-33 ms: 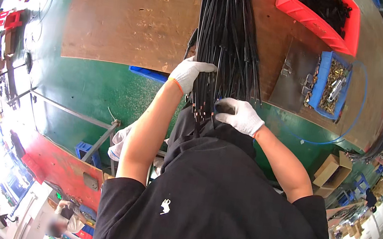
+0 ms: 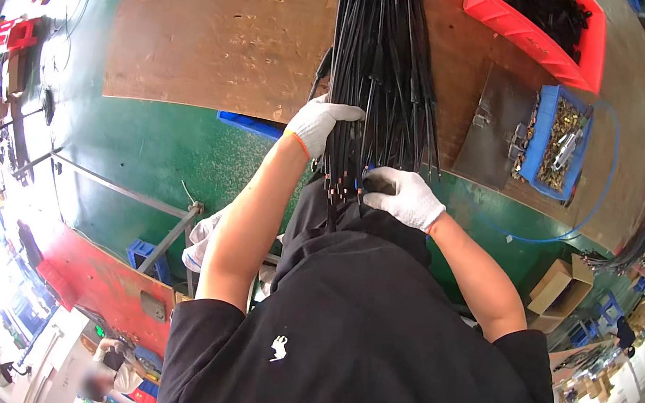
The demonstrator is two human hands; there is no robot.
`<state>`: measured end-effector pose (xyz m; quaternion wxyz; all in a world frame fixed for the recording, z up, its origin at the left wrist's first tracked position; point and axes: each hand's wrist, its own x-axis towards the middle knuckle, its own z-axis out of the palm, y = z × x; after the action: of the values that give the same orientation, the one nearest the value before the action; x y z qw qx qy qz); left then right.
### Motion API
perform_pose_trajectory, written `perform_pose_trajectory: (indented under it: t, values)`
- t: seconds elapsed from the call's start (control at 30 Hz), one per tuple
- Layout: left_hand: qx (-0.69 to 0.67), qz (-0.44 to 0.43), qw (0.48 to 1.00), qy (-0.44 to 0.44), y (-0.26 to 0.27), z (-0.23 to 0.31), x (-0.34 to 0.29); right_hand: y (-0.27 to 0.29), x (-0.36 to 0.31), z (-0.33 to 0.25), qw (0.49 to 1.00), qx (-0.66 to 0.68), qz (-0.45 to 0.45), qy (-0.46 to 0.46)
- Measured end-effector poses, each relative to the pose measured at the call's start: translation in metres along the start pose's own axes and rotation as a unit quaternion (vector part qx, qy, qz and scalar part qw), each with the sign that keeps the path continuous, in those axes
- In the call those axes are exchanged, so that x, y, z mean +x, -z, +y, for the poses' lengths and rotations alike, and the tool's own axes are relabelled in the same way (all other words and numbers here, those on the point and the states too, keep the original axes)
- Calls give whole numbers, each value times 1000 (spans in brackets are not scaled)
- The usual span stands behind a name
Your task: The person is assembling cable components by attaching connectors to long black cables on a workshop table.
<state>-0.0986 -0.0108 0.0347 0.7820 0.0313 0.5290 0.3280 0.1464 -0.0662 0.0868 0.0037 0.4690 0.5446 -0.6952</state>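
Note:
A thick bundle of long black cables hangs over the near edge of the brown tabletop toward me. Several of its bare ends look copper-coloured. My left hand, in a white knit glove with an orange cuff, is closed around the left part of the bundle, just below the table edge. Lower and to the right, my right hand, gloved the same way, curls its thumb and fingers at the cable ends. A small dark patch with some blue shows at its fingertips. Exactly how many cables it pinches is hidden.
On the brown table, a red crate of black parts stands at the far right. Nearer is a blue bin of small metal pieces. A thin blue hose loops beside it. A metal frame stands on the green floor at left.

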Motion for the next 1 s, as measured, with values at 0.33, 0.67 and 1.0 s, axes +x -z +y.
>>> perform_pose_trajectory:
  t: [0.33, 0.67, 1.0]
  values:
    - [-2, 35, 998, -50, -7, -11, 1, 0, -27, -10, 996, -82, -40, -16]
    - [27, 37, 996, -73, -12, -13, 1, -29, -11, -1, 974, 206, 80, -55]
    - [87, 52, 994, -47, 32, 25, -22, 6, 146, -60, 947, -61, 314, 36]
